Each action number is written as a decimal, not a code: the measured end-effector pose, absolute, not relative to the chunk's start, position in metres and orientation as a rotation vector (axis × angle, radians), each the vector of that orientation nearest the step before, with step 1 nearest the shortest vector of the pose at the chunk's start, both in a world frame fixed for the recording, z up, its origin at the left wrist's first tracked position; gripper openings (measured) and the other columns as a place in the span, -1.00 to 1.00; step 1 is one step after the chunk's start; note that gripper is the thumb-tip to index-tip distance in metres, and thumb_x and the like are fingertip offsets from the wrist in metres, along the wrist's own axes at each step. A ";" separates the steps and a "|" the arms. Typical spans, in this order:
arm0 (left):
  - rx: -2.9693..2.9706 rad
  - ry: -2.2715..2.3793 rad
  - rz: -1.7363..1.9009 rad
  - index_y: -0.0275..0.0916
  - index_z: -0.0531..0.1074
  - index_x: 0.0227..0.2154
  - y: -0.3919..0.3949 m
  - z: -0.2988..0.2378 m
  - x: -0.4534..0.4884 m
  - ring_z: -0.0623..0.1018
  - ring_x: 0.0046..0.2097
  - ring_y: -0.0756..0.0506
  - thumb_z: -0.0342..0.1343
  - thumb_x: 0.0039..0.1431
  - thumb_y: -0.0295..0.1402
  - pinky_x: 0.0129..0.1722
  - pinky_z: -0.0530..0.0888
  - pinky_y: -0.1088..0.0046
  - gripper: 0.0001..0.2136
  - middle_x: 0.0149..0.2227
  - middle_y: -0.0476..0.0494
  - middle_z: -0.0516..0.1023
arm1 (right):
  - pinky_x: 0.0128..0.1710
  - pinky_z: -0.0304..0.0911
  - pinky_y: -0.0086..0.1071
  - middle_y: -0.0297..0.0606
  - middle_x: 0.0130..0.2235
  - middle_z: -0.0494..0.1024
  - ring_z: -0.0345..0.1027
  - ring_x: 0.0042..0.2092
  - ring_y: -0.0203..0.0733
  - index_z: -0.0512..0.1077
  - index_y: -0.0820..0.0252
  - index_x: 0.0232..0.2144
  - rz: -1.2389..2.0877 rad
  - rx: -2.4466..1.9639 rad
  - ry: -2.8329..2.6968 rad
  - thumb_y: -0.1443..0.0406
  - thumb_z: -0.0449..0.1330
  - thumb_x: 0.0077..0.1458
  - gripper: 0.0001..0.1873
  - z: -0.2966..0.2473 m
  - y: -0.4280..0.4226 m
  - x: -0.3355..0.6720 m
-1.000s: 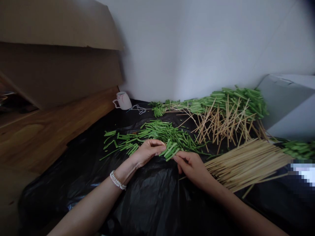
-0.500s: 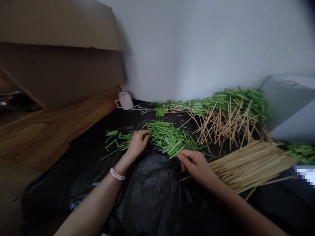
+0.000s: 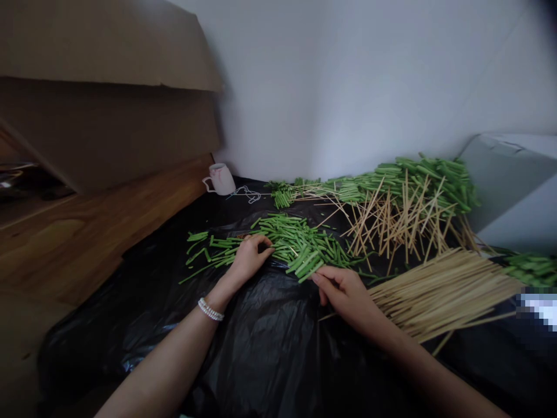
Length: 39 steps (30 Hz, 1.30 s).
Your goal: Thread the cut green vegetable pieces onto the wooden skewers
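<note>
My right hand (image 3: pixel 343 293) is closed at the fingertips on the near end of a skewer of green stalk pieces (image 3: pixel 304 266). Those pieces sit side by side in a row, and the stick itself is mostly hidden. At the left part of a loose pile of cut green stalks (image 3: pixel 289 232), which look like garlic scapes, my left hand (image 3: pixel 250 255) reaches in. Its thumb and forefinger are curved with a small gap between them, and I see nothing held there. A beaded bracelet (image 3: pixel 210 309) circles the left wrist.
Black plastic sheeting (image 3: pixel 261 325) covers the surface. Bare bamboo skewers (image 3: pixel 448 290) lie at right; filled skewers (image 3: pixel 391 180) are heaped behind, sticks pointing toward me. A mug (image 3: pixel 221 179) stands by the wall. A cardboard box (image 3: pixel 108 116) is at left, a pale box (image 3: pixel 513 180) at right.
My left hand has shifted slightly right and down along the pile, its thumb and forefinger coming nearer each other. The right hand with the skewer has hardly moved.
</note>
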<state>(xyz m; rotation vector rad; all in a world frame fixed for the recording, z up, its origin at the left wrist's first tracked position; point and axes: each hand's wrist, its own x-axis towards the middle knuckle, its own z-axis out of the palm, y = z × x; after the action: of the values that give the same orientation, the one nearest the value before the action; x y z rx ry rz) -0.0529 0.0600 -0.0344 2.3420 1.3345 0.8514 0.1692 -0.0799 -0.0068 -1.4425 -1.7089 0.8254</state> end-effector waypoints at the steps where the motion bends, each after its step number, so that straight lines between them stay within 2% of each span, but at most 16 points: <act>1: 2.309 1.315 0.853 -0.21 0.51 -0.41 0.059 -0.034 -0.052 0.49 -0.25 -0.14 0.18 0.05 -0.37 -0.17 0.32 0.34 -0.95 -0.34 -0.11 0.57 | -0.46 0.05 -0.44 -0.40 -0.65 0.33 0.19 -0.54 -0.34 0.27 0.16 -0.69 0.825 -1.443 -1.707 0.17 0.00 0.22 -0.54 -0.007 -0.080 0.169; 3: 2.247 1.287 0.859 -0.21 0.52 -0.35 0.057 -0.032 -0.051 0.49 -0.31 -0.11 0.18 0.04 -0.40 -0.24 0.34 0.39 -0.91 -0.38 -0.08 0.56 | -0.46 0.04 -0.45 -0.41 -0.65 0.33 0.18 -0.54 -0.35 0.27 0.16 -0.70 0.822 -1.442 -1.703 0.17 0.01 0.22 -0.54 -0.006 -0.080 0.169; 6: 2.225 1.296 0.920 -0.21 0.54 -0.25 0.057 -0.028 -0.051 0.50 -0.29 -0.11 0.15 0.05 -0.43 -0.19 0.36 0.38 -0.82 -0.37 -0.09 0.56 | -0.47 0.03 -0.45 -0.42 -0.66 0.32 0.17 -0.55 -0.36 0.27 0.16 -0.69 0.817 -1.439 -1.693 0.17 0.01 0.22 -0.54 -0.005 -0.081 0.169; 10: 2.143 1.340 1.092 -0.23 0.58 -0.28 0.059 -0.023 -0.052 0.50 -0.21 -0.13 0.11 0.11 -0.40 -0.12 0.36 0.36 -0.83 -0.30 -0.16 0.55 | -0.48 0.03 -0.45 -0.42 -0.66 0.33 0.16 -0.56 -0.36 0.27 0.16 -0.69 0.812 -1.449 -1.705 0.16 0.01 0.22 -0.54 -0.005 -0.080 0.169; 13: 1.823 1.245 1.115 -0.25 0.58 -0.31 0.057 -0.021 -0.049 0.50 -0.24 -0.12 0.22 0.04 -0.32 -0.16 0.38 0.38 -0.83 -0.30 -0.14 0.58 | -0.49 0.03 -0.45 -0.41 -0.66 0.33 0.17 -0.57 -0.35 0.26 0.15 -0.69 0.821 -1.445 -1.714 0.15 0.00 0.22 -0.54 -0.006 -0.080 0.169; 18: 1.314 0.971 0.979 -0.27 0.59 -0.28 0.046 -0.018 -0.040 0.52 -0.27 -0.05 0.35 -0.09 -0.20 -0.19 0.41 0.43 -0.68 -0.26 -0.15 0.61 | -0.48 0.04 -0.45 -0.42 -0.67 0.34 0.18 -0.57 -0.34 0.26 0.15 -0.69 0.825 -1.444 -1.709 0.17 0.00 0.22 -0.55 -0.007 -0.080 0.168; 21: 1.199 0.880 0.953 -0.27 0.60 -0.30 0.042 -0.016 -0.038 0.52 -0.28 -0.02 0.37 -0.10 -0.22 -0.18 0.41 0.46 -0.71 -0.26 -0.15 0.61 | -0.46 0.06 -0.45 -0.41 -0.66 0.34 0.20 -0.55 -0.34 0.27 0.15 -0.69 0.823 -1.436 -1.712 0.17 0.00 0.22 -0.55 -0.007 -0.080 0.168; 28: 1.100 0.791 0.865 -0.29 0.61 -0.37 0.035 -0.012 -0.035 0.50 -0.35 0.05 0.40 -0.12 -0.33 -0.32 0.38 0.56 -0.78 -0.37 -0.12 0.60 | -0.46 0.05 -0.45 -0.41 -0.65 0.35 0.20 -0.54 -0.34 0.26 0.15 -0.68 0.843 -1.438 -1.714 0.16 0.00 0.22 -0.55 -0.006 -0.081 0.168; 39: 1.094 0.813 0.850 -0.29 0.61 -0.40 0.031 -0.012 -0.033 0.50 -0.39 0.03 0.43 -0.20 -0.35 -0.33 0.39 0.51 -0.76 -0.43 -0.10 0.60 | -0.46 0.06 -0.45 -0.41 -0.65 0.36 0.21 -0.54 -0.32 0.26 0.14 -0.69 0.849 -1.438 -1.706 0.17 0.01 0.21 -0.56 -0.007 -0.081 0.167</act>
<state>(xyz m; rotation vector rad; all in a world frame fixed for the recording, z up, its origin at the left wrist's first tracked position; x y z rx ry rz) -0.0333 0.0310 -0.0125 1.0937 0.8135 0.8502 0.1666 -0.0806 -0.0070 -1.4379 -1.7061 0.8494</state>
